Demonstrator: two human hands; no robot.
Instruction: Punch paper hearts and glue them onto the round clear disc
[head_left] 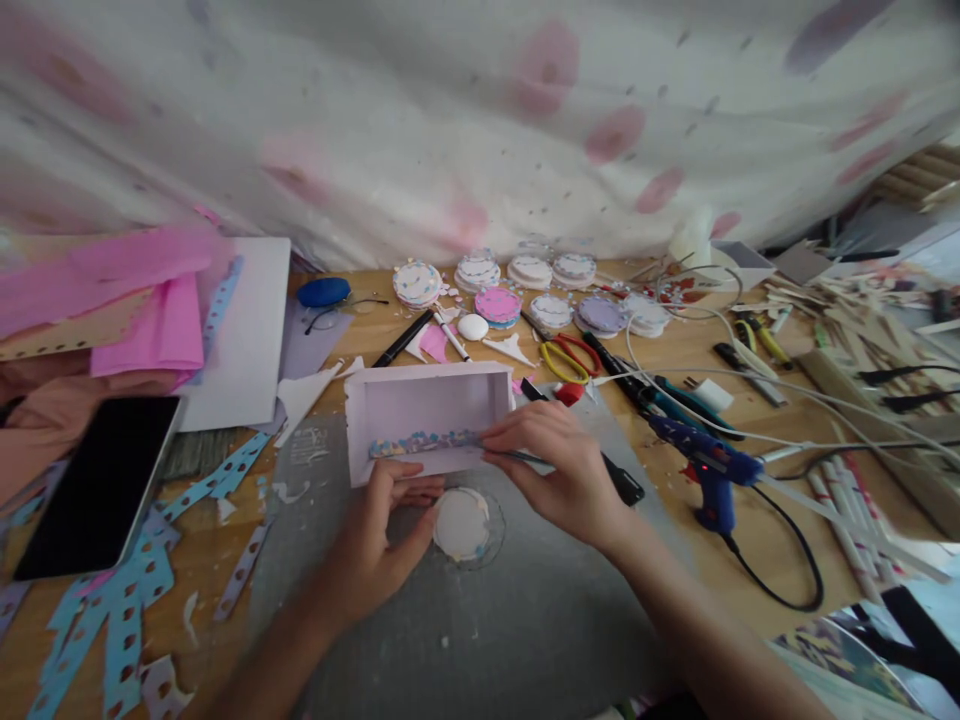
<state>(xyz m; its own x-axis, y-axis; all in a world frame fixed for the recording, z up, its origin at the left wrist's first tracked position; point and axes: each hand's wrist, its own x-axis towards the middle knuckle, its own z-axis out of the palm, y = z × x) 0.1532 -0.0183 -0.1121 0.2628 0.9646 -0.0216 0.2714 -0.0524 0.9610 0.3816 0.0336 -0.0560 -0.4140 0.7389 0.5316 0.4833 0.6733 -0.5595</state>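
A shallow white box (pixel 430 374) lies with its open side facing me, and small blue, pink and lilac paper pieces (pixel 420 441) are strewn along its lower inside. My right hand (pixel 559 465) pinches thin dark tweezers (pixel 529 459) at the box's right end; their tips are hidden. Below the box, on a grey mat (pixel 480 640), rests a white paper disc (pixel 460 524) with small pieces round its rim and a clear edge about it. My left hand (pixel 390 530) has thumb and fingers apart, the thumb at the disc's left edge and the fingers by the box's front.
Several decorated discs (pixel 499 306) line the back. To the right are a blue glue gun (pixel 709 465), pliers (pixel 694 405), scissors (pixel 566 358) and loose cables. On the left lie a phone (pixel 97 485), pink sheets (pixel 146 320) and punched blue strips (pixel 124 630).
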